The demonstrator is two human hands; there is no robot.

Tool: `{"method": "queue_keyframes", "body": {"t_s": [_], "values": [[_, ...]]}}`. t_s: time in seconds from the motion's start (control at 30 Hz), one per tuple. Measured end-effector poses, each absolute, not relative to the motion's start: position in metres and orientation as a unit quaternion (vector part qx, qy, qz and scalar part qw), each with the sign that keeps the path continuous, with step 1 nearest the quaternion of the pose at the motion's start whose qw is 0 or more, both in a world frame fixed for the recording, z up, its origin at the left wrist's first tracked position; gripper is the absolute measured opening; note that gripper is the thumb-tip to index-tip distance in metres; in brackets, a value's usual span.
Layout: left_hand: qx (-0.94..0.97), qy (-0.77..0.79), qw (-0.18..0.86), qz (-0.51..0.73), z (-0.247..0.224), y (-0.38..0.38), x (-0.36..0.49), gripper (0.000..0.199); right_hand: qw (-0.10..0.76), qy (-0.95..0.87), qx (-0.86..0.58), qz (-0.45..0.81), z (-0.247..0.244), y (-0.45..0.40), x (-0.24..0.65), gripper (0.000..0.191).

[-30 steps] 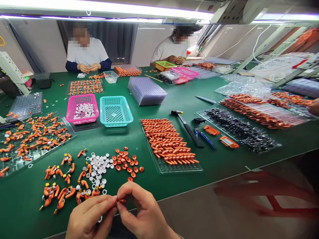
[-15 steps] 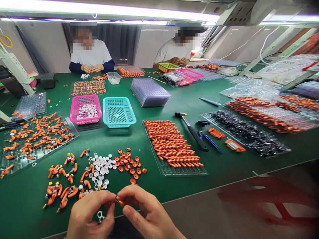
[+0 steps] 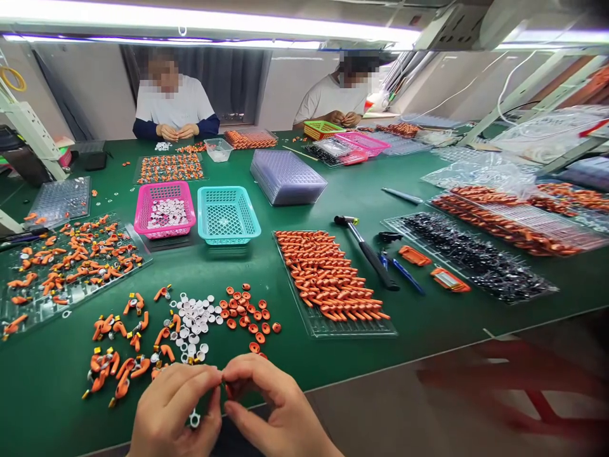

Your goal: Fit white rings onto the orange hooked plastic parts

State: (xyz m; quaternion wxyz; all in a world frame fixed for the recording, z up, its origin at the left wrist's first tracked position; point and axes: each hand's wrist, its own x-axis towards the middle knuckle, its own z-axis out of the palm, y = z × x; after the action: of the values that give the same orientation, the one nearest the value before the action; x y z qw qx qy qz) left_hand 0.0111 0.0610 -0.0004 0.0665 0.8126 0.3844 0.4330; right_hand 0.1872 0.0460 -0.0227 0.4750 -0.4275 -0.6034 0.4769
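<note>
My left hand (image 3: 178,406) is closed in a pinch, its fingertips meeting those of my right hand (image 3: 266,400) at the table's near edge. Between my right thumb and forefinger shows a small orange earbud cap (image 3: 227,390), mostly covered by the fingers. What the left fingertips grip is hidden. A small white ring piece (image 3: 195,419) shows within the curve of my left hand; whether it is held I cannot tell. Just beyond lie loose orange caps (image 3: 250,311), white round pieces (image 3: 195,320) and orange earbud stems (image 3: 124,374) with yellow-tipped parts.
A tray of orange stems (image 3: 328,273) lies right of centre, beside a hammer (image 3: 366,251). Behind are a pink basket (image 3: 137,222), a blue basket (image 3: 202,235) and stacked clear trays (image 3: 288,178). Left is another filled tray (image 3: 143,257). Two people sit across the table.
My right thumb and fingers have shifted slightly and now cover more of the orange cap. The white ring piece has turned and moved a little lower.
</note>
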Motion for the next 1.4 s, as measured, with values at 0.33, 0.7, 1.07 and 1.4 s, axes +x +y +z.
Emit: {"method": "queue_keyframes", "body": {"t_s": [0.33, 0.7, 1.07, 1.4], "values": [[0.823, 0.370, 0.028, 0.429, -0.001, 0.063, 0.010, 0.021, 0.465, -0.607, -0.438, 0.473, -0.022, 0.047, 0.185, 0.020], [0.852, 0.359, -0.023, 0.381, -0.010, 0.059, 0.006, 0.021, 0.575, -0.493, -0.402, 0.515, -0.038, 0.041, 0.171, 0.008], [0.805, 0.379, 0.116, 0.442, -0.005, 0.062, 0.010, 0.015, 0.608, -0.560, -0.412, 0.384, -0.037, 0.041, 0.177, 0.020], [0.621, 0.441, 0.520, 0.387, -0.011, 0.058, 0.003, 0.006, 0.619, -0.599, -0.394, 0.320, -0.036, 0.039, 0.179, 0.035]]}}
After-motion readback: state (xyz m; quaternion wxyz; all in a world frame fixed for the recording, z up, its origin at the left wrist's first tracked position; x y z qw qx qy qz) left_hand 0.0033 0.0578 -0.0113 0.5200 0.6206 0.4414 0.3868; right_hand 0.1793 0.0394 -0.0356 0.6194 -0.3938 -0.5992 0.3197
